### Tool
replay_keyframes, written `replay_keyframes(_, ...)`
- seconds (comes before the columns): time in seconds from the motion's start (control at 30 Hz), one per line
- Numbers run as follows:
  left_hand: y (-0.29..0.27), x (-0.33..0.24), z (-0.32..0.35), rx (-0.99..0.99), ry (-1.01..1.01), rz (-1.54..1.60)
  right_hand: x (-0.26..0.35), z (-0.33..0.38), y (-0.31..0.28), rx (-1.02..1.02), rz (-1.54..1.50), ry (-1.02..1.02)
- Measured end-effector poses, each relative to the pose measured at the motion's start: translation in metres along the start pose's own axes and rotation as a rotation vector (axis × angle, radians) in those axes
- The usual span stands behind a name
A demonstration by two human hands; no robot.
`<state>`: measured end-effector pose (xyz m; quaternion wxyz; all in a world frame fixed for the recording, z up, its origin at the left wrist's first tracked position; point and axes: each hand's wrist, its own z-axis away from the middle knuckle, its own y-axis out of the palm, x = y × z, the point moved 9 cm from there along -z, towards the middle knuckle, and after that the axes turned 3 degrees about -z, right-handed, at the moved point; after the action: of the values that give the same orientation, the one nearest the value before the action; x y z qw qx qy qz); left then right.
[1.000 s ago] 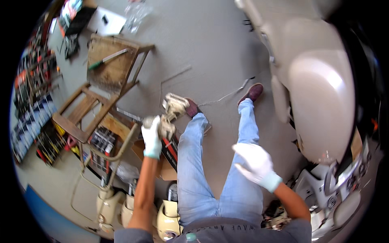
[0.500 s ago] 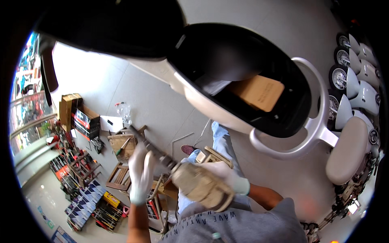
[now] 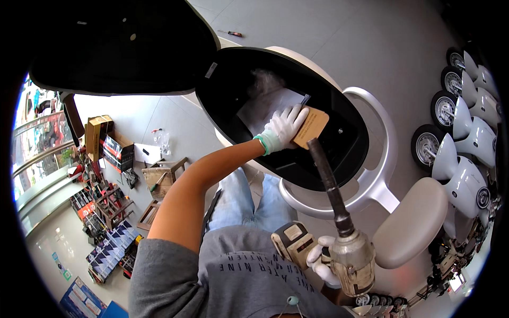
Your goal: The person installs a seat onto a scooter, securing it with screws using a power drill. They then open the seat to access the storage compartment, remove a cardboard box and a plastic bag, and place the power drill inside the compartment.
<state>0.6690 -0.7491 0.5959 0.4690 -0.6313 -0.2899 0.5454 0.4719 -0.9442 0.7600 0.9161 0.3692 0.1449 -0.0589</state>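
My left hand (image 3: 283, 126), in a white glove with a green cuff, reaches into the black under-seat compartment (image 3: 347, 135) of a pale scooter. Its outstretched fingers lie over the left part of a small tan cardboard box (image 3: 314, 126); the thumb is hard to see. A clear plastic bag (image 3: 265, 85) and a grey-white sheet (image 3: 254, 114) lie beside the box. At the lower right, my gloved right hand (image 3: 322, 262) is closed round the handle of a worn cordless impact wrench (image 3: 354, 259). Its long dark extension (image 3: 331, 188) points up toward the compartment's near edge.
The raised seat (image 3: 122, 47) stands at the upper left. A silver grab rail (image 3: 389, 153) and grey backrest (image 3: 413, 222) curve round the scooter's rear. More pale scooter bodies (image 3: 472, 135) line the right. A screwdriver (image 3: 231, 33), wooden stools (image 3: 161, 177) and cartons (image 3: 116, 153) are on the floor.
My left hand has gone from beside the wrench's extension into the compartment, onto the box. The wrench has swung to the right, held in my right hand. The view has shifted.
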Motion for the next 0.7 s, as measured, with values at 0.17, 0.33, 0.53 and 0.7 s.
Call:
replay_keyframes(0.17, -0.015, 0.016, -0.010, -0.400, -0.361, 0.255, 0.051, 0.030, 0.048, -0.235, 0.636, -1.073)
replay_keyframes(0.33, -0.046, 0.085, 0.030, -0.616, -0.890, 0.459, 0.062, 0.024, 0.066, -0.312, 0.625, -1.129)
replay_keyframes(0.53, -0.158, 0.124, 0.086, -0.556, -0.845, 0.803, 0.082, 0.019, 0.115, -0.274, 0.717, -1.274)
replay_keyframes(0.7, -0.239, 0.132, 0.221, -0.962, -0.794, 1.320, 0.106, 0.013, 0.154, -0.208, 0.791, -1.285)
